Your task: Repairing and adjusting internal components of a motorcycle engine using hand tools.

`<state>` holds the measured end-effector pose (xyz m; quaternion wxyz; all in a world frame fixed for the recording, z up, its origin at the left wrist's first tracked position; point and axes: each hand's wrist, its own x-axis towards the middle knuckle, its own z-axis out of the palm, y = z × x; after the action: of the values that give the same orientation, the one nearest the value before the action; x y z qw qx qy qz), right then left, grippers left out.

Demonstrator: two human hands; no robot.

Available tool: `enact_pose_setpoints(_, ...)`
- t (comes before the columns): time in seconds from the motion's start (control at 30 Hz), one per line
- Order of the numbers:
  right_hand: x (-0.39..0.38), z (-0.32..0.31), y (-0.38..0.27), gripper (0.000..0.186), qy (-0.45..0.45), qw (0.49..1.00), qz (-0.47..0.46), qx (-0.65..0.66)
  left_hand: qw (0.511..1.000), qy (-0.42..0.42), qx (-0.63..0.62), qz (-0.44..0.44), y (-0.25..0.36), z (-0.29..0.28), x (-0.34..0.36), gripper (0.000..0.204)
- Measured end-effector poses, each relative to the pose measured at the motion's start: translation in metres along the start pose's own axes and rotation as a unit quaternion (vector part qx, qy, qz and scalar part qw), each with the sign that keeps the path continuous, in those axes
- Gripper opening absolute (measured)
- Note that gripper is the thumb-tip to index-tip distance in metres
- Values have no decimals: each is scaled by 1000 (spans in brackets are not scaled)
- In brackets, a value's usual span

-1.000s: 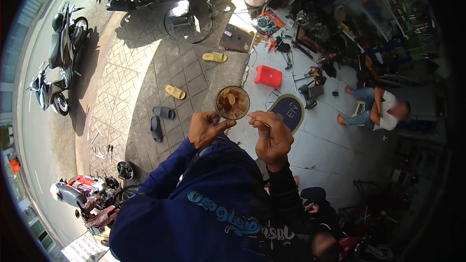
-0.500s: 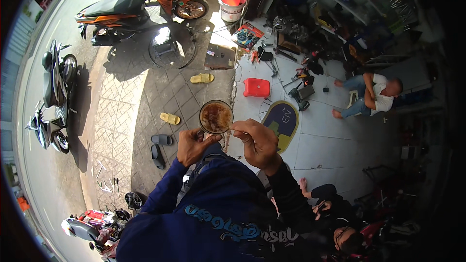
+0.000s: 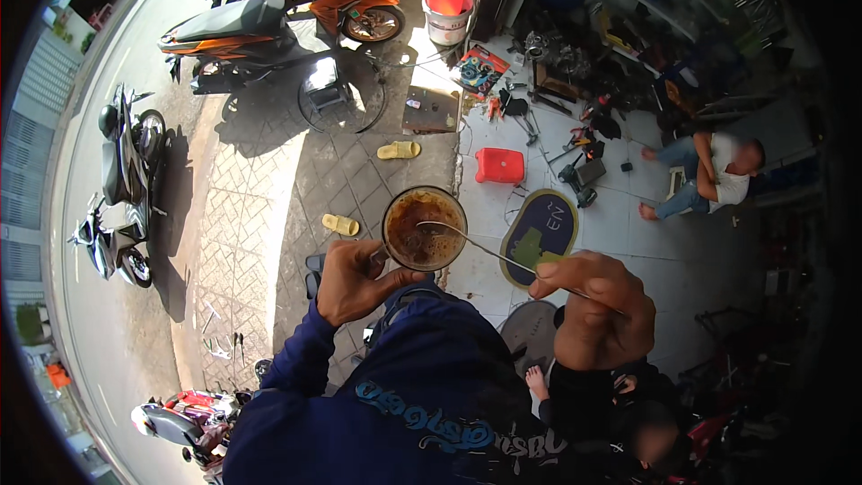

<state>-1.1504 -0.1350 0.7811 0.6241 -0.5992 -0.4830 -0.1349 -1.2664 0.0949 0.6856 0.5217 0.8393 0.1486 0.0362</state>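
The right hand [image 3: 602, 314] has its fingers curled nearly closed, pinching the stem of the spoon. The left hand [image 3: 355, 283] is also mostly closed at the side of the glass [image 3: 425, 189], thumb stretched along its near edge; its fingertips are hidden. The glass stands raised before the body, holding a brown, frothy drink [image 3: 426, 250]. The spoon [image 3: 485, 250] reaches over the rim, its tip at the drink.

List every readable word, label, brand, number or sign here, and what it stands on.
Wording is described, not copied.
Mat: large pale letters.
Shirt: blue and white stylised script.
White bucket: dark lettering, too small to read.
Glass and spoon: no lettering visible.
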Motion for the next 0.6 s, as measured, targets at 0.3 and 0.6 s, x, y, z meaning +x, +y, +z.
enact_pose_setpoints(0.3,26,-17,-65,28,-49,998,21,-44,970,-15,-10,241,69,-53,-16,31)
enact_pose_setpoints(0.6,53,-26,-105,34,31,977,-51,206,918,52,-15,392,115,-78,-27,29)
